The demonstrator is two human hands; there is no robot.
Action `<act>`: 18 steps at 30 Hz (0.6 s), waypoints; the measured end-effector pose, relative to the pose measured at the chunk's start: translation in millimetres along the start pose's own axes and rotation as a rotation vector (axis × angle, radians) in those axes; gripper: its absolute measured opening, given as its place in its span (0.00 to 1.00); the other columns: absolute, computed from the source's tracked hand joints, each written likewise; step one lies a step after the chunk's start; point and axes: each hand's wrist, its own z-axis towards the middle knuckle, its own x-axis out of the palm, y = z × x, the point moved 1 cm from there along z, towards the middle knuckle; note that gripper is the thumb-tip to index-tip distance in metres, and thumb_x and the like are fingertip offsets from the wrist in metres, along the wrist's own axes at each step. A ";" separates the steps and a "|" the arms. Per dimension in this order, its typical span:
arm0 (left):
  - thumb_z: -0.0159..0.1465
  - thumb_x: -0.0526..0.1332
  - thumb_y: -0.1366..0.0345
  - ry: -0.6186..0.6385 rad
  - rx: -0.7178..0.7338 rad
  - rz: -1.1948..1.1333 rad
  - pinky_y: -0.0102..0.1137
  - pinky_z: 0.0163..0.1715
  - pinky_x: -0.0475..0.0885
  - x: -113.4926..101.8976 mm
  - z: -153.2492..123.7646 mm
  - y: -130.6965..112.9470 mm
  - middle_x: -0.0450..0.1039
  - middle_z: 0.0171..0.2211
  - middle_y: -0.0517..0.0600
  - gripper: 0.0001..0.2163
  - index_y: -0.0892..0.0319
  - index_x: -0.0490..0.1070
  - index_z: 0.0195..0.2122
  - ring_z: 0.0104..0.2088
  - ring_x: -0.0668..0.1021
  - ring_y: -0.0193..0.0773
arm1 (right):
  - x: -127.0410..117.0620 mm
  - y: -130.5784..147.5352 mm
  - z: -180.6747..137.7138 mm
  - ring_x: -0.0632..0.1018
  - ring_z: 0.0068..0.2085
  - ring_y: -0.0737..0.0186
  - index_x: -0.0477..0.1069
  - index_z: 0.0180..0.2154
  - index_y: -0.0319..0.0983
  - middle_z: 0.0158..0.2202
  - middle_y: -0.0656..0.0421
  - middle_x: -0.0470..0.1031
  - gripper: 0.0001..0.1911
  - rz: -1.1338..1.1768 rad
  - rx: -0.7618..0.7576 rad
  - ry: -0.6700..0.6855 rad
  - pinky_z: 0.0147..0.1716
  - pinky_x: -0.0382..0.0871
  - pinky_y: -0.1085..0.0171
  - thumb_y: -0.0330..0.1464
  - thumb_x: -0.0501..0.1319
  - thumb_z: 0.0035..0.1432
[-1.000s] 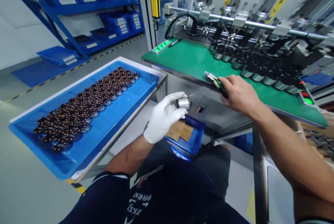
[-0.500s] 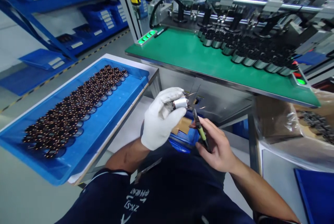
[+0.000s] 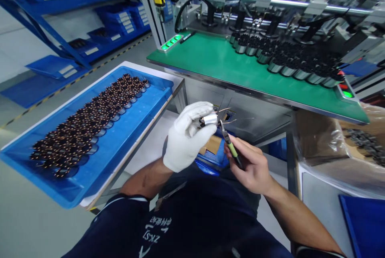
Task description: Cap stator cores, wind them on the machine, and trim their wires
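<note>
Risen slightly, right hand (image 3: 251,165) grips cutters (image 3: 229,144) beside motor core (image 3: 208,120); gloved left hand (image 3: 188,135) clasps it.

White knit glove on left hand (image 3: 188,137), right hand (image 3: 251,167) bare, both forearms uncovered, dark navy short-sleeved shirt (image 3: 192,226) with white printed lettering on front and white-edged sleeve hem.

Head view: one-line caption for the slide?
Gloved left hand holds a small wound coil part while the bare right hand brings green-handled cutters to its wire leads, beside a blue tray.
</note>
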 end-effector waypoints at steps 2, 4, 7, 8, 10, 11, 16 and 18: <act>0.58 0.68 0.72 0.028 0.011 0.039 0.40 0.54 0.75 -3.3 -1.4 5.8 0.75 0.51 0.53 0.17 0.55 0.73 0.48 0.53 0.77 0.43 | -4.3 4.2 -1.6 0.77 0.36 0.62 0.63 0.63 0.44 0.38 0.57 0.75 0.36 0.058 0.102 0.005 0.36 0.76 0.62 0.21 0.59 0.53; 0.57 0.69 0.71 0.045 0.001 0.054 0.42 0.55 0.75 -7.0 -3.4 11.3 0.74 0.53 0.54 0.22 0.54 0.70 0.53 0.54 0.77 0.44 | -9.0 11.4 -3.7 0.76 0.34 0.65 0.63 0.63 0.45 0.36 0.58 0.73 0.34 0.146 0.219 0.033 0.35 0.76 0.65 0.21 0.59 0.55; 0.53 0.71 0.71 0.042 -0.003 0.089 0.43 0.55 0.74 -10.4 -5.5 15.2 0.74 0.54 0.54 0.29 0.53 0.67 0.56 0.53 0.77 0.45 | -14.2 24.1 -6.1 0.79 0.39 0.64 0.59 0.65 0.48 0.43 0.57 0.74 0.37 0.296 0.284 0.143 0.40 0.77 0.64 0.20 0.57 0.56; 0.52 0.71 0.71 0.039 0.007 0.111 0.43 0.55 0.74 -10.6 -5.8 15.1 0.74 0.53 0.54 0.29 0.53 0.67 0.55 0.53 0.77 0.46 | -15.2 27.2 -6.3 0.79 0.42 0.63 0.58 0.65 0.49 0.45 0.57 0.75 0.39 0.331 0.281 0.180 0.43 0.77 0.62 0.19 0.57 0.55; 0.52 0.72 0.70 0.033 0.025 0.157 0.43 0.54 0.75 -10.3 -5.5 13.7 0.76 0.52 0.54 0.28 0.54 0.68 0.54 0.52 0.78 0.46 | -15.9 30.3 -5.4 0.79 0.46 0.61 0.56 0.66 0.50 0.48 0.56 0.75 0.41 0.364 0.278 0.225 0.48 0.76 0.58 0.19 0.56 0.54; 0.52 0.72 0.69 0.036 0.026 0.174 0.43 0.54 0.75 -10.0 -5.3 12.8 0.76 0.51 0.54 0.27 0.54 0.69 0.53 0.51 0.78 0.46 | -15.8 30.5 -4.5 0.79 0.46 0.61 0.56 0.66 0.50 0.48 0.55 0.75 0.41 0.370 0.285 0.237 0.48 0.76 0.58 0.19 0.56 0.54; 0.52 0.71 0.68 0.077 0.021 0.193 0.42 0.53 0.76 -10.9 -6.1 10.6 0.76 0.52 0.54 0.26 0.53 0.70 0.53 0.51 0.79 0.47 | -13.3 29.3 2.3 0.78 0.43 0.61 0.56 0.66 0.48 0.46 0.55 0.74 0.39 0.392 0.286 0.244 0.45 0.77 0.57 0.20 0.56 0.55; 0.52 0.71 0.68 0.086 0.018 0.187 0.42 0.53 0.76 -12.0 -7.5 10.8 0.76 0.52 0.53 0.27 0.53 0.70 0.54 0.52 0.79 0.47 | -11.9 30.2 4.5 0.78 0.41 0.62 0.57 0.66 0.47 0.44 0.55 0.74 0.38 0.388 0.287 0.242 0.42 0.77 0.58 0.20 0.56 0.55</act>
